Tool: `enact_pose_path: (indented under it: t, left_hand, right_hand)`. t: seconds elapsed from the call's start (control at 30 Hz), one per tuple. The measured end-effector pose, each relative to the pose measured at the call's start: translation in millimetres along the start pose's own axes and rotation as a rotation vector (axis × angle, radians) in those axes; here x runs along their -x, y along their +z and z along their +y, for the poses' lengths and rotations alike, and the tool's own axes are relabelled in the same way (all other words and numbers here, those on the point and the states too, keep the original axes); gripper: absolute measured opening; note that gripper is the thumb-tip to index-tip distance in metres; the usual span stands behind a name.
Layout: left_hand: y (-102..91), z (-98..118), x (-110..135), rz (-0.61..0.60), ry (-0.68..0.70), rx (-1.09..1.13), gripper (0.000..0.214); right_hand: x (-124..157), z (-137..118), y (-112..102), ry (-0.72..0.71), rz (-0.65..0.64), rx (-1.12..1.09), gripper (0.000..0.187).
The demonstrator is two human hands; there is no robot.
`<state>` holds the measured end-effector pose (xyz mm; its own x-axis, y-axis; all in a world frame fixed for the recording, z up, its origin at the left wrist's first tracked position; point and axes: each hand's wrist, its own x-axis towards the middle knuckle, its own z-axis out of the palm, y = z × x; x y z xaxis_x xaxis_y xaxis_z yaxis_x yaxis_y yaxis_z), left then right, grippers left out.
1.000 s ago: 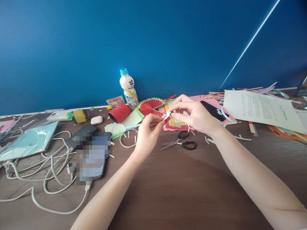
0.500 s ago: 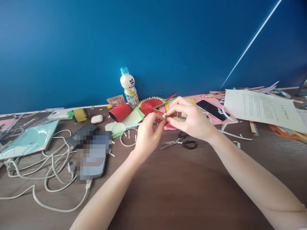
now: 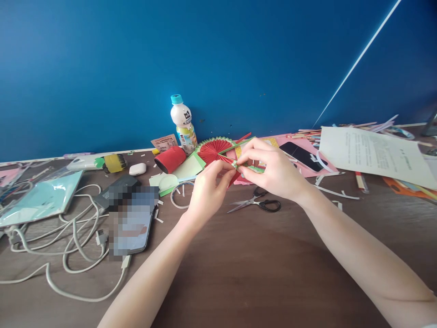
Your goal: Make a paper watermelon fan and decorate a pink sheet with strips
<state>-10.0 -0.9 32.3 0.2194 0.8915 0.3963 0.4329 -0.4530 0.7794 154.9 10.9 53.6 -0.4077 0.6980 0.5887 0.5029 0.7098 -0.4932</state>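
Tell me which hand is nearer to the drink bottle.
Left. The left hand is in front of the drink bottle, slightly right; the right hand is farther right.

Brown table (image 3: 239,273): scissors (image 3: 256,204), phone (image 3: 131,221), white cables (image 3: 68,237), bottle (image 3: 183,124), earbud case (image 3: 137,169), printed sheet (image 3: 372,155)

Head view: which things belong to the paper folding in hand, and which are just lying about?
In hand: left hand and right hand, both pinching the folded red-and-green paper; likely the red pleated fan behind.
Lying about: scissors, bottle, phone, white cables, earbud case, printed sheet.
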Motion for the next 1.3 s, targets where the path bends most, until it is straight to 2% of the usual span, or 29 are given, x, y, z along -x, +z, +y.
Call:
enact_pose_path:
  t: [0.23, 0.47, 0.63, 1.3]
  left_hand:
    - [-1.6, 1.3, -0.6, 0.005, -0.038, 0.024, 0.014]
    - [0.2, -0.5, -0.9, 0.105, -0.107, 0.117, 0.014]
    - [0.0, -1.4, -1.8, 0.112, -0.164, 0.199, 0.014]
    - [2.1, 3.3, 0.8, 0.095, -0.090, 0.107, 0.011]
  right_hand:
    - [0.5, -1.0, 0.4, -0.049, -0.039, 0.112, 0.011]
    - [0.4, -1.2, -1.8, -0.033, -0.053, 0.087, 0.012]
    - [0.3, -1.4, -2.1, -0.036, -0.057, 0.065, 0.011]
    - [0.9, -4.3, 2.3, -0.035, -0.058, 0.018, 0.012]
